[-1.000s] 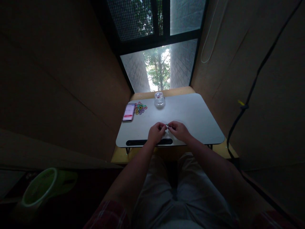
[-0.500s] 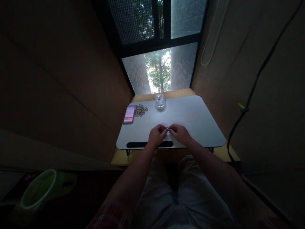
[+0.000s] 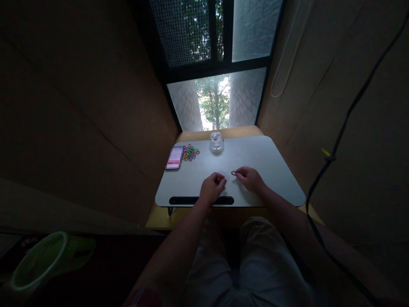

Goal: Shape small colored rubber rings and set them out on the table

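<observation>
A small dark ring (image 3: 233, 173) is pinched between the thumb and finger of my right hand (image 3: 251, 179), just above the white tabletop (image 3: 262, 157). To its left, my left hand (image 3: 212, 187) is closed near the front edge; whether its curled fingers hold anything is hidden. A pile of colourful rings (image 3: 191, 152) lies at the back left of the table. The clear jar (image 3: 216, 143) stands upright near the back edge.
A phone (image 3: 174, 157) lies at the left edge beside the ring pile. A black slot (image 3: 185, 200) runs along the table's front. A dark cable (image 3: 347, 115) hangs at the right. On the floor at the left is a green basket (image 3: 41, 260).
My hands have parted. My right hand has moved right with the small ring, which was between both hands' fingertips before. The view has tilted slightly upward.
</observation>
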A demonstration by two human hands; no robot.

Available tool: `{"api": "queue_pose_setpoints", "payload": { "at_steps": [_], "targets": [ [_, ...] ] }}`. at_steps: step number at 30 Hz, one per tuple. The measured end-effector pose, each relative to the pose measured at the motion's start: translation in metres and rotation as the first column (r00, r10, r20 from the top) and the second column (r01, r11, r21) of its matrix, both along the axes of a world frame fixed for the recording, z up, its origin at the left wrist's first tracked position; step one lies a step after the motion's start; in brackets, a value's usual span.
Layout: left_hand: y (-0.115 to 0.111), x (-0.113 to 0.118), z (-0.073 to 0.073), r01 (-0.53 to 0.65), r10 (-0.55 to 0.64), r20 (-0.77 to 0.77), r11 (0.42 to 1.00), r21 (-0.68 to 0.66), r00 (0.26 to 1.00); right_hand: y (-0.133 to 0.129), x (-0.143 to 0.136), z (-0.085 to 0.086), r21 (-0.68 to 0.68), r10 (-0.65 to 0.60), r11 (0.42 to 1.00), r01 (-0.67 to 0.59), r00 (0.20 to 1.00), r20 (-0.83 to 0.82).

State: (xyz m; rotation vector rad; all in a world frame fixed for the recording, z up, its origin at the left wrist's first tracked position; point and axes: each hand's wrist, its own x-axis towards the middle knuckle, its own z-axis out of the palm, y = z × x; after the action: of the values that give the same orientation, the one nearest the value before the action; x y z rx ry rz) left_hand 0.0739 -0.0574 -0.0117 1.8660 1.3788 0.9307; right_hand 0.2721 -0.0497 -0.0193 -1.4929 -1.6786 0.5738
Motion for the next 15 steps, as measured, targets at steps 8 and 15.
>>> {"api": "queue_pose_setpoints", "payload": {
  "at_steps": [8, 15],
  "targets": [
    [0.001, 0.0, -0.002, 0.021, -0.021, -0.023, 1.0, 0.009, 1.0, 0.018, 0.015, 0.001, -0.207, 0.103, 0.973, -0.102, 0.995, -0.006],
    [0.001, 0.002, 0.004, 0.006, -0.004, -0.051, 1.0, 0.025, 0.999, 0.019, 0.014, 0.007, -0.376, 0.272, 0.877, -0.3, 0.954, -0.125]
  ]
}}
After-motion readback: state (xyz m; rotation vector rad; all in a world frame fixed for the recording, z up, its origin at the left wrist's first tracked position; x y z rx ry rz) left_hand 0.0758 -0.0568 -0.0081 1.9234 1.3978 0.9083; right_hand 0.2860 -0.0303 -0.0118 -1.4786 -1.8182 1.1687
